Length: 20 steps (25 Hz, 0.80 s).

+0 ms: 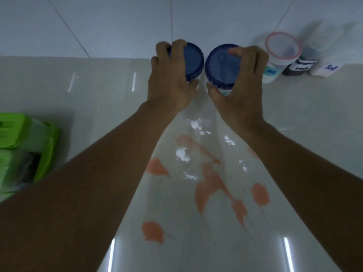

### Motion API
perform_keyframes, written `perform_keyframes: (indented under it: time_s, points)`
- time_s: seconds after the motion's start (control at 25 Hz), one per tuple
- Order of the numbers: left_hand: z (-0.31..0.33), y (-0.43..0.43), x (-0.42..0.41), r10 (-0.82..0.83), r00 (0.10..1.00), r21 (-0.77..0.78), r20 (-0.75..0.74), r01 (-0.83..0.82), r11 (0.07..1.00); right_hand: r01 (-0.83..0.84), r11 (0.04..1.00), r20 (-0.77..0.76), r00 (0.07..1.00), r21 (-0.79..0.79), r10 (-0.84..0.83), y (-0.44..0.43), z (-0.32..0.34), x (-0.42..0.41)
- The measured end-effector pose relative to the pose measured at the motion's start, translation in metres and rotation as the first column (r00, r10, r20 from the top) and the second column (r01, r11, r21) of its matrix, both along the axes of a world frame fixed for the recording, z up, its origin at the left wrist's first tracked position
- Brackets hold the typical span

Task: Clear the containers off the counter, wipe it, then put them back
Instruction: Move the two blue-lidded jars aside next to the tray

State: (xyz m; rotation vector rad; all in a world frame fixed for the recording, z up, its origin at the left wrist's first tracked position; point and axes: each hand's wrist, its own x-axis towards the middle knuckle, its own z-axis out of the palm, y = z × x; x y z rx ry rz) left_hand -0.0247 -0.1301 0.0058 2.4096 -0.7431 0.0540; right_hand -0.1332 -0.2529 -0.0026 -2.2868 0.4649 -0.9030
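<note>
While both my arms reach up the middle of the frame, each hand grasps one container from above. My left hand (169,79) is curled round the left blue-lidded container (193,61), fingers over the far rim and thumb at the near edge. My right hand (241,83) wraps the right blue-lidded container (221,65) the same way, fingertips lying on the lid. These two sit side by side at upper centre, lids almost touching, at the back of the pale counter (98,95) where it meets the tiled wall (117,26). Whether they rest on the counter or are lifted off it I cannot tell.

Just right of my right hand, in the upper right of the frame, three more containers stand in a row: the MSG container (282,48) with a red-rimmed clear lid nearest my knuckles, then a dark container (300,68) with a white label, then the Salt container (326,68). That makes five containers in all.

Between my forearms, from centre down to lower centre, the counter is soiled: at least five pink patches (212,185) and several small heaps of white powder (182,154). At the left edge lies one green plastic thing (29,138), partly cut off by the frame and by my left arm.
</note>
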Motion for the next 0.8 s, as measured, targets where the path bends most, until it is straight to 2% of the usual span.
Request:
perform_keyframes:
  time_s: [0.16,0.36,0.56,0.8]
  points:
    - [0.003,0.046,-0.037,-0.009,1.0,0.002,0.01,0.009,1.0,0.005,0.997,0.041,0.999,0.072,-0.008,0.045,0.003,-0.029]
    - [0.014,0.109,-0.078,0.03,0.999,-0.002,-0.018,-0.03,1.0,0.001,0.99,0.016,1.0,0.141,-0.003,0.102,0.007,-0.067]
    - [0.013,0.189,-0.122,0.142,0.99,0.034,-0.025,-0.141,0.989,-0.049,0.978,-0.002,0.999,0.201,0.051,0.155,0.013,-0.101]
    - [0.001,0.292,-0.164,0.323,0.945,0.1,-0.053,-0.317,0.943,-0.132,0.97,-0.035,0.989,0.202,0.142,0.221,0.013,-0.118]
